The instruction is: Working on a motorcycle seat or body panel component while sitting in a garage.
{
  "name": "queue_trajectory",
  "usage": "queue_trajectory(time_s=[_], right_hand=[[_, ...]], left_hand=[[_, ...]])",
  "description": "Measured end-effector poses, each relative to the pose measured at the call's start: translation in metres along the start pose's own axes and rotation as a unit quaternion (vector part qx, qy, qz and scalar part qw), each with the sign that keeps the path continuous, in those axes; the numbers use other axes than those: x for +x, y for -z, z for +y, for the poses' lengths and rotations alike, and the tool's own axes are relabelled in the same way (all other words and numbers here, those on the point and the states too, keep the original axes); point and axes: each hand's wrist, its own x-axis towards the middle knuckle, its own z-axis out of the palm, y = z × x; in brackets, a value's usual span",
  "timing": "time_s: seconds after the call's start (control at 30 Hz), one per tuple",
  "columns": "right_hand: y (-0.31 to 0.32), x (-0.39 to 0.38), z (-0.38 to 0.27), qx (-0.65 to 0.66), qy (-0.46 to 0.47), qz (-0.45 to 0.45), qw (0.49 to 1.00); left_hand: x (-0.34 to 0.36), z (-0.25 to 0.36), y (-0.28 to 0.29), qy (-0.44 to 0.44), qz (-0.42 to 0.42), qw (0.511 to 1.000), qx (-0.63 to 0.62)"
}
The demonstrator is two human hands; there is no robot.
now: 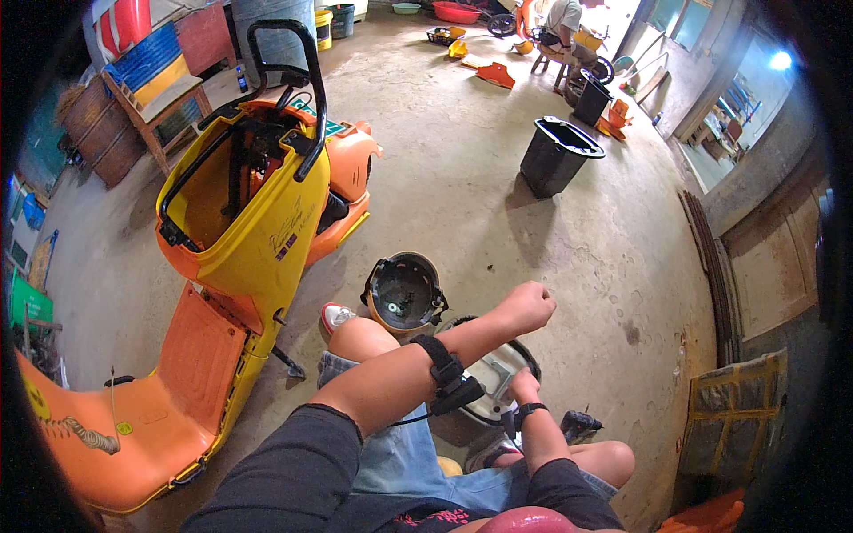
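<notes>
My left hand [529, 308] is raised in front of me, its fingers closed; I cannot make out what, if anything, is in them. Lower and nearer my body, my right hand [524, 384] is closed too, at the edge of an oval part [480, 369] with a black rim, a pale inside and a grey bracket. My left forearm hides much of that part. Whatever the right fingers grip is too small to tell. Just beyond lies an upturned helmet [404, 289] with small pieces inside. A dark power drill [582, 425] is on the floor beside my right knee.
A yellow and orange scooter body [240, 258] stands at left. Ahead on the concrete floor is a black bin-like box [560, 155]. Farther off, a person [564, 31] sits among orange parts. A taped panel [733, 417] leans at right; a wooden chair [160, 102] stands far left.
</notes>
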Motion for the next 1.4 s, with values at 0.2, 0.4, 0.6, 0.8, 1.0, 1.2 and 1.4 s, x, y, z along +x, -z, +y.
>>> queue_trajectory(time_s=[0.2, 0.4, 0.6, 0.8, 1.0, 1.2, 1.4], right_hand=[[-0.003, 0.004, 0.001, -0.001, -0.006, 0.019, 1.0], [-0.015, 0.018, 0.007, -0.02, 0.023, 0.03, 0.999], [-0.02, 0.029, 0.011, -0.033, 0.019, 0.015, 0.999], [-0.006, 0.008, 0.0, -0.003, -0.03, 0.02, 0.999], [0.004, -0.004, -0.003, -0.006, -0.004, 0.02, 1.0], [0.0, 0.004, 0.0, -0.012, 0.016, 0.027, 0.999], [-0.005, 0.015, 0.001, -0.015, 0.011, 0.015, 1.0]], left_hand=[[0.004, -0.003, -0.005, -0.017, 0.015, 1.0, 0.01], [0.003, -0.004, -0.008, -0.022, 0.031, 0.999, -0.012], [0.004, -0.003, -0.005, -0.015, 0.015, 1.0, 0.018], [0.004, -0.004, -0.004, -0.017, 0.01, 1.0, 0.01], [0.007, -0.006, -0.006, -0.012, 0.003, 1.0, 0.006], [0.008, -0.007, -0.007, -0.015, 0.011, 1.0, 0.005], [0.002, -0.004, -0.006, -0.02, 0.029, 0.999, -0.012]])
